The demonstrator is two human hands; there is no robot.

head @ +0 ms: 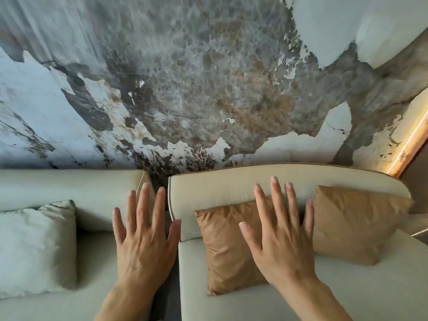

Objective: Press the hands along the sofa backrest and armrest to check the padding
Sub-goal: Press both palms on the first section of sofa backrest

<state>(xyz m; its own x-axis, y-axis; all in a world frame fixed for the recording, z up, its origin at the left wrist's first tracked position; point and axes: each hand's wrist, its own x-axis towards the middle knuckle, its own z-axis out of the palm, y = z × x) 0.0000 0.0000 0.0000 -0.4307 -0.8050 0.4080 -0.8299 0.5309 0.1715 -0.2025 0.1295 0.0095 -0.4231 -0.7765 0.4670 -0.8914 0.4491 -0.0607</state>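
Two pale beige sofa sections stand side by side against the wall. The left backrest (69,188) and the right backrest (231,184) are parted by a narrow dark gap. My left hand (144,239) is flat with fingers spread, over the gap and the left backrest's end. My right hand (281,237) is also spread, held in front of the right backrest and over a tan cushion (227,249). Neither hand holds anything. Whether the palms touch the fabric I cannot tell. No armrest shows clearly.
A second tan cushion (354,225) leans on the right backrest. A pale silvery cushion (34,249) lies on the left seat. Behind is a marbled grey and white wall (185,89), with a lit strip (410,147) at the right edge.
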